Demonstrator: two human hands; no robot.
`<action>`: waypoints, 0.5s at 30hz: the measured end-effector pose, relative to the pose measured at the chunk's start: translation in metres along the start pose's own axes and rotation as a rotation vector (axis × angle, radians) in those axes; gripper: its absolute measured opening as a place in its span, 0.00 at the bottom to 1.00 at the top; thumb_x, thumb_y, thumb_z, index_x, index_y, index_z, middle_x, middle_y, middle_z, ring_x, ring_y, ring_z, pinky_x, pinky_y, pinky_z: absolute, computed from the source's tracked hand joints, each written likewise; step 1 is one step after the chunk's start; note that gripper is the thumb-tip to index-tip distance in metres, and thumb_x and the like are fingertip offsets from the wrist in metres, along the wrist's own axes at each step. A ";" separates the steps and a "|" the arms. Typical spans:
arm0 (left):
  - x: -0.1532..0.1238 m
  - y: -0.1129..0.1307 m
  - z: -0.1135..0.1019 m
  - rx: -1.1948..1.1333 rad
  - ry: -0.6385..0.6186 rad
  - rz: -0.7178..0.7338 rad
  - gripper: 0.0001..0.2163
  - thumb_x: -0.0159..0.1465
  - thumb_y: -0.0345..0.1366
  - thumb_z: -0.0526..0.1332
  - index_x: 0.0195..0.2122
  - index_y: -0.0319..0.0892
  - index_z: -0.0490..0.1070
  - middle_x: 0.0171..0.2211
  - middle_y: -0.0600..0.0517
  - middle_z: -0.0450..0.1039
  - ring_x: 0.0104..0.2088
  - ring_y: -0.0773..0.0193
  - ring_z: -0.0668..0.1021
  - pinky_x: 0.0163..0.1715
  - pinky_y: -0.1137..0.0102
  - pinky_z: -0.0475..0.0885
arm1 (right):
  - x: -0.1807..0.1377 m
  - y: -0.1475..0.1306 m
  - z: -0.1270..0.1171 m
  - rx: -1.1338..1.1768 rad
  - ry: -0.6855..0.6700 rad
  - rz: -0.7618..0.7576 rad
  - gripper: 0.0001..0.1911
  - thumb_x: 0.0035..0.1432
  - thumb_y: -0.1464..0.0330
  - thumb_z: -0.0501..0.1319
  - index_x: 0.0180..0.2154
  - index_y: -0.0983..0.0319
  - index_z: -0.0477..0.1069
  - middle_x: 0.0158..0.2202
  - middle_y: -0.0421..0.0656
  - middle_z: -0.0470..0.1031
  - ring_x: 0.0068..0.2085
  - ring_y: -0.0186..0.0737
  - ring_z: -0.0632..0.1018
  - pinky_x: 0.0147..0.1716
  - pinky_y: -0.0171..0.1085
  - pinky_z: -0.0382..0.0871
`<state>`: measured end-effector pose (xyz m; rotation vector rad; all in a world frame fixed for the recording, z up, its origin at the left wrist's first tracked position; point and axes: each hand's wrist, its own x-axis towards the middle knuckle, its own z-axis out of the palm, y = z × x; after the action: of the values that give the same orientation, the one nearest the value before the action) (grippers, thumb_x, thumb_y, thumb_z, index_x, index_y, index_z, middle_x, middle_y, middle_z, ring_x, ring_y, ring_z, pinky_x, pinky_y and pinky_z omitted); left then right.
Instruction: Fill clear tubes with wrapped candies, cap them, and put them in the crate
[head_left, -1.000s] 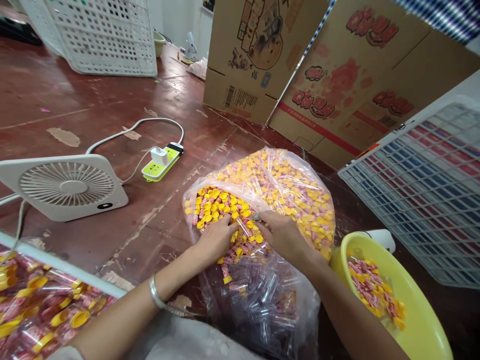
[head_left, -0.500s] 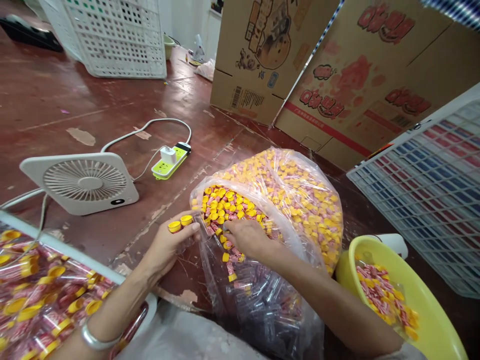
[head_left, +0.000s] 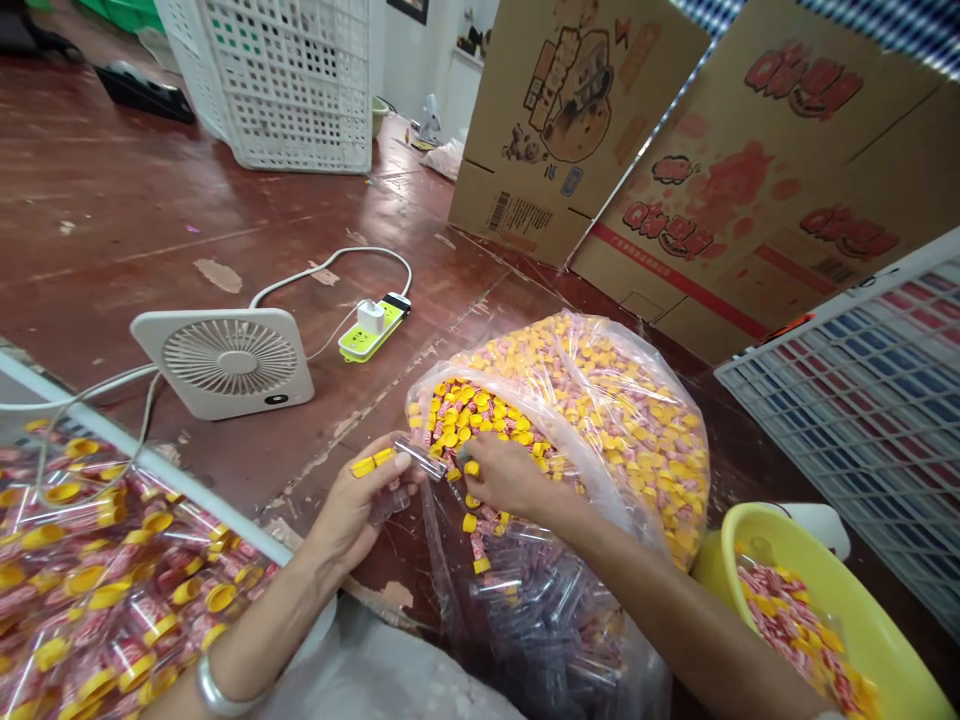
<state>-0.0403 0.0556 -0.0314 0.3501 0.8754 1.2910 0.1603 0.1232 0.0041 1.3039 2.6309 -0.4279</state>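
Observation:
My left hand (head_left: 371,500) is closed around several clear plastic tubes. One clear tube (head_left: 421,458) points out toward the bag, and yellow caps (head_left: 373,462) show between the fingers. Close to that tube's end, my right hand (head_left: 506,478) pinches a small yellow cap (head_left: 471,468); whatever is attached to it is hidden by the fingers. Something grey covers a fingertip of this hand. Beneath and behind it lies an open clear plastic bag (head_left: 611,475) full of small yellow-capped pieces with red-and-white wrapping. Loose clear tubes (head_left: 551,590) lie in the bag's near part.
At the left stands a white-rimmed bin (head_left: 225,512) of filled, yellow-capped tubes. A white fan (head_left: 247,362) and a green power strip (head_left: 375,328) sit on the floor. Right are a yellow basin (head_left: 892,610) and a white crate (head_left: 862,400); cardboard boxes (head_left: 675,190) stand behind.
The view has shifted, so the surroundings sit farther right. The left hand has turned, and a clear tube now slants toward the right hand. A yellow cap now shows at the right fingertips.

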 end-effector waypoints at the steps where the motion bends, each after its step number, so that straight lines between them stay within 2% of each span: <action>1: -0.002 -0.001 0.000 0.013 0.017 0.035 0.17 0.53 0.36 0.74 0.43 0.41 0.75 0.30 0.54 0.80 0.28 0.69 0.79 0.30 0.77 0.76 | -0.003 0.004 -0.004 0.113 0.042 0.034 0.11 0.61 0.71 0.58 0.45 0.63 0.72 0.43 0.49 0.78 0.41 0.42 0.79 0.40 0.38 0.73; 2: -0.004 -0.003 0.000 0.034 0.036 0.081 0.18 0.53 0.35 0.74 0.43 0.42 0.75 0.32 0.54 0.81 0.29 0.68 0.80 0.31 0.77 0.76 | -0.006 0.008 -0.007 0.302 0.093 0.073 0.11 0.62 0.70 0.57 0.46 0.63 0.72 0.43 0.48 0.78 0.39 0.40 0.79 0.39 0.38 0.74; 5: -0.012 -0.007 0.002 0.195 0.056 0.267 0.18 0.52 0.34 0.75 0.44 0.44 0.76 0.42 0.52 0.82 0.35 0.65 0.82 0.38 0.74 0.77 | -0.017 0.011 -0.014 1.135 0.233 0.187 0.13 0.59 0.65 0.62 0.45 0.63 0.73 0.39 0.45 0.79 0.35 0.38 0.81 0.38 0.39 0.77; 7: -0.020 -0.008 0.005 0.366 0.039 0.397 0.16 0.54 0.34 0.74 0.43 0.45 0.77 0.44 0.52 0.83 0.40 0.63 0.82 0.44 0.72 0.76 | -0.025 0.006 -0.014 1.508 0.234 0.216 0.16 0.54 0.62 0.68 0.42 0.63 0.75 0.36 0.43 0.80 0.35 0.38 0.81 0.39 0.40 0.77; 11: -0.035 -0.006 0.012 0.592 -0.027 0.586 0.09 0.58 0.32 0.70 0.41 0.48 0.78 0.44 0.52 0.83 0.46 0.58 0.82 0.49 0.66 0.77 | -0.033 -0.006 -0.008 1.700 0.206 0.254 0.18 0.50 0.61 0.72 0.41 0.63 0.77 0.34 0.42 0.80 0.32 0.34 0.80 0.37 0.36 0.77; 15: -0.041 -0.005 0.016 0.726 -0.162 0.757 0.11 0.61 0.27 0.66 0.43 0.48 0.77 0.46 0.50 0.83 0.47 0.56 0.82 0.51 0.62 0.77 | -0.035 -0.013 -0.007 1.744 0.242 0.274 0.18 0.49 0.60 0.73 0.39 0.63 0.77 0.35 0.42 0.80 0.33 0.34 0.80 0.36 0.35 0.76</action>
<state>-0.0261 0.0196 -0.0089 1.4467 1.1005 1.5481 0.1714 0.0920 0.0233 1.9113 1.6666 -2.9190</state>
